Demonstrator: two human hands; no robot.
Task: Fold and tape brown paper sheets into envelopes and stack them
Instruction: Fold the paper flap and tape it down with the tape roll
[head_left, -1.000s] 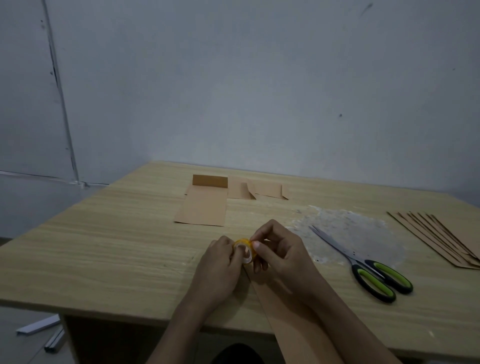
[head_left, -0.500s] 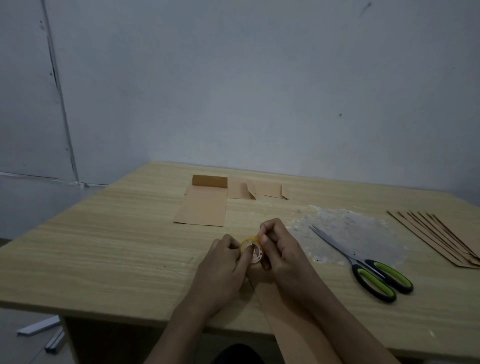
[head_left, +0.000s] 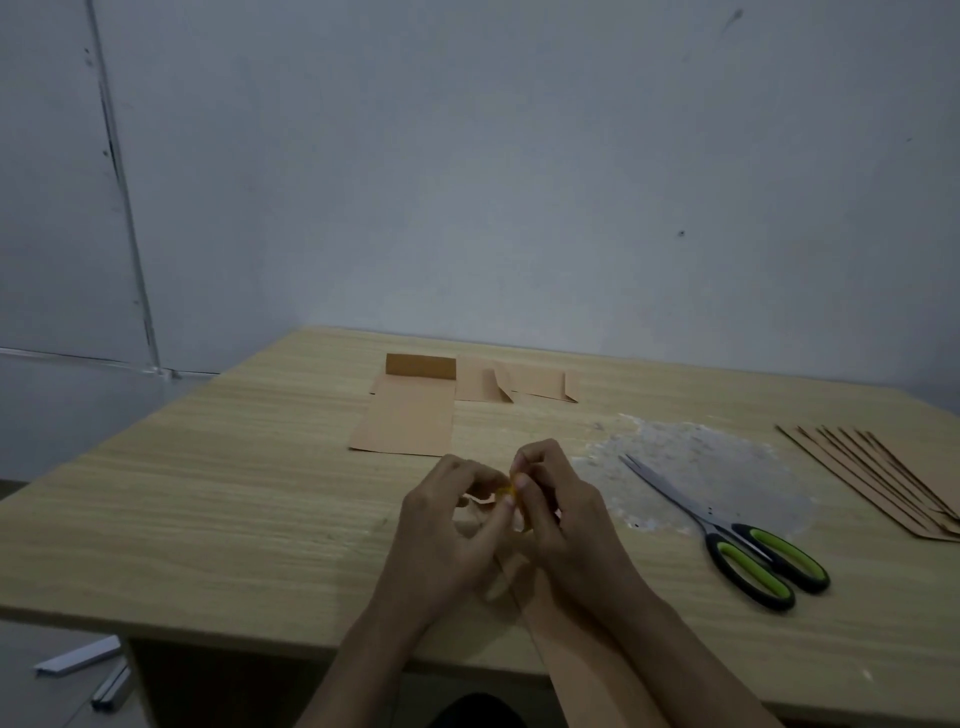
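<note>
Both my hands meet over the near middle of the wooden table. My right hand grips a small yellow tape roll, mostly hidden by fingers. My left hand has its fingers curled at the roll's left side, pinching at the tape end. A long brown paper sheet lies under my forearms and runs past the table's near edge. A folded brown envelope lies farther back. Flat brown sheets fan out at the right edge.
Scissors with green and black handles lie right of my hands on a whitish residue patch. Brown paper offcuts sit at the back by the grey wall. Metal strips lie on the floor at lower left.
The tape roll has turned edge-on and is now more hidden. My left hand has drawn slightly left of it, fingers curled at the tape end.
</note>
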